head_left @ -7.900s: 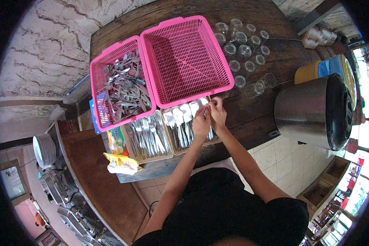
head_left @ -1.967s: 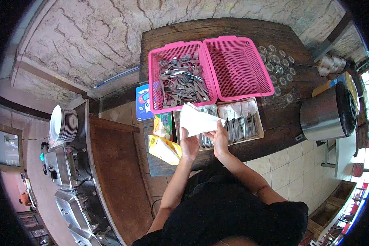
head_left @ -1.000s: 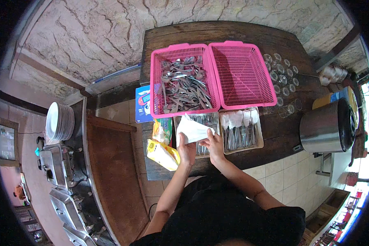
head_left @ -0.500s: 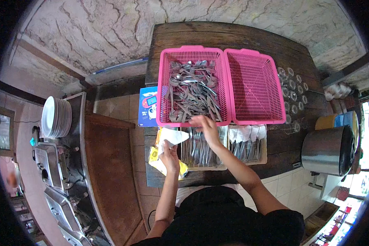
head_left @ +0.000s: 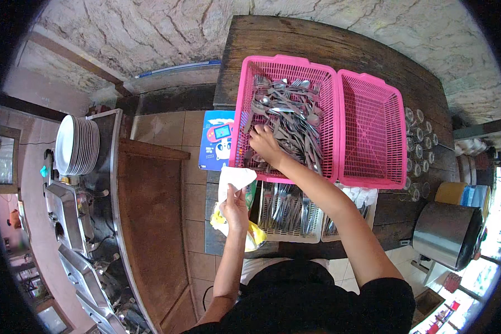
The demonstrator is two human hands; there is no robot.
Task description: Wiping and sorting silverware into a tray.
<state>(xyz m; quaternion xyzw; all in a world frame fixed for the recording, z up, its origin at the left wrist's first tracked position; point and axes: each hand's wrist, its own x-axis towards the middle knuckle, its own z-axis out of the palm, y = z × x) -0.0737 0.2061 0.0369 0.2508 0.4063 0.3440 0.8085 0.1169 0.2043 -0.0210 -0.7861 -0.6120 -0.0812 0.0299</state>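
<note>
My left hand (head_left: 235,210) grips a folded white paper napkin (head_left: 238,178), held over the near left corner of a pink plastic basket (head_left: 290,61). Inside that basket lies a jumbled heap of metal cutlery (head_left: 295,119), forks and spoons among it. My right hand (head_left: 265,143) reaches into the basket's left side, its fingers bent down onto the cutlery; what they pinch is hidden. Below my right forearm, a cream basket (head_left: 289,234) holds more cutlery lying lengthwise. A yellow plastic packet (head_left: 255,236) lies beneath my left hand.
A second pink basket (head_left: 370,131) adjoins on the right, with several glasses (head_left: 418,139) beyond it. Partly behind my right arm are white-wrapped cutlery bundles (head_left: 363,196). A blue box (head_left: 214,150) stands left. Stacked plates (head_left: 78,146) occupy the left counter; a metal pot (head_left: 446,231) is right.
My right hand has moved from the pink basket's near edge down into the cutlery. My left hand still holds the napkin. The whole view has shifted, putting the baskets further right.
</note>
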